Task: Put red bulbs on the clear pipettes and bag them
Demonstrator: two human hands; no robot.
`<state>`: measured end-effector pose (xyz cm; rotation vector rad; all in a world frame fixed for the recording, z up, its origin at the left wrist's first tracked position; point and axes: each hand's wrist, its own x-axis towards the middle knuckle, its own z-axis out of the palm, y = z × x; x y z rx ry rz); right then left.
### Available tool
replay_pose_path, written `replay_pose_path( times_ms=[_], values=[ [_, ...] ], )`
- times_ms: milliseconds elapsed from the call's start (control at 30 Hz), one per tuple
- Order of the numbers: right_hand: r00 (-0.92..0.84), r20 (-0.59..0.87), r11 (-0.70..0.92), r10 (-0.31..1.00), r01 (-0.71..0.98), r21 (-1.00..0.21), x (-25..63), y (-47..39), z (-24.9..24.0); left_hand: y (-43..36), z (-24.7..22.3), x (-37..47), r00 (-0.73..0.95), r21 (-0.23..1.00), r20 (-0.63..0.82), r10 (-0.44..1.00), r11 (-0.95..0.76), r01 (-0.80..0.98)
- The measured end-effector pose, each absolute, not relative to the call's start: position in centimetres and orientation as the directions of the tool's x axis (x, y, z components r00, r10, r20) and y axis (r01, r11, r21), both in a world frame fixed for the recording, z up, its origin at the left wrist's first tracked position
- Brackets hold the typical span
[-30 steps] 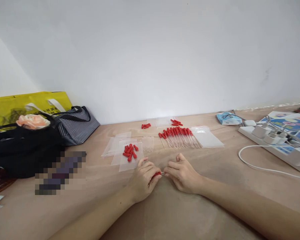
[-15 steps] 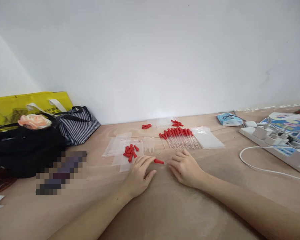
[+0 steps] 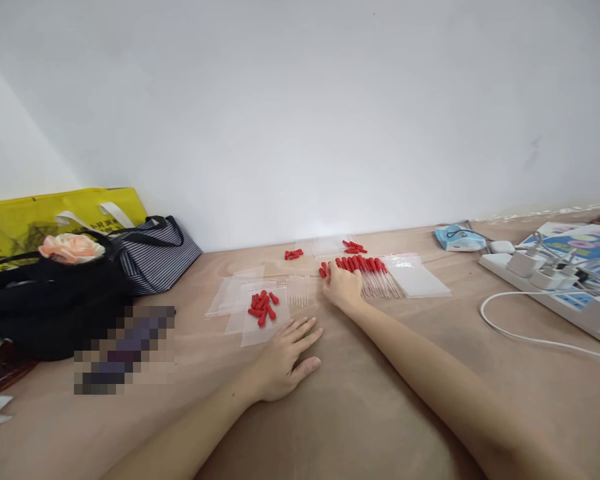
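Observation:
My left hand (image 3: 287,357) rests on the table with its fingers spread and nothing in them. Just beyond it, several loose red bulbs (image 3: 263,307) lie on clear plastic bags (image 3: 235,300). To their right is a short row of thin clear tubes (image 3: 297,291). My right hand (image 3: 343,283) reaches to the left end of a row of red-capped droppers (image 3: 370,265), its fingers closed around a red-capped dropper that they largely hide. A white plastic bag (image 3: 420,277) lies at the row's right end. Farther back are more clear tubes (image 3: 327,247) and two small groups of red bulbs (image 3: 294,254).
At the left stand a yellow bag (image 3: 80,200), a black bag (image 3: 55,307) and a striped bag (image 3: 153,257), near a pixelated object (image 3: 125,350). A blue mask (image 3: 459,238), power strip (image 3: 545,287) and white cable (image 3: 485,320) lie at the right.
My right hand has moved away from my left, up to the dropper row, and the red-capped dropper is no longer between my hands. My left hand has spread its fingers and let go.

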<state>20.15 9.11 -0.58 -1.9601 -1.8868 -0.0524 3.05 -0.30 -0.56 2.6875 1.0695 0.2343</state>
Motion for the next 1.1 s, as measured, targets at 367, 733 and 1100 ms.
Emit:
replay_pose_path(
  times_ms=[367, 733, 1100],
  values=[
    [0.053, 0.311, 0.035, 0.949, 0.962, -0.27, 20.2, 9.3, -1.2, -0.3, -0.6, 3.0, 0.722, 0.257, 0.06, 0.689, -0.709, 0.656],
    [0.033, 0.169, 0.015, 0.985, 0.961, -0.275, 16.7, 8.9, 0.3, -0.3, -0.7, 2.9, 0.719, 0.282, 0.111, 0.686, -0.716, 0.639],
    [0.082, -0.006, -0.079, 0.997, 0.944, -0.319, 15.5, 10.9, 1.2, -0.4, -0.3, 3.1, 0.71, 0.271, 0.078, 0.7, -0.7, 0.66]
  ],
)
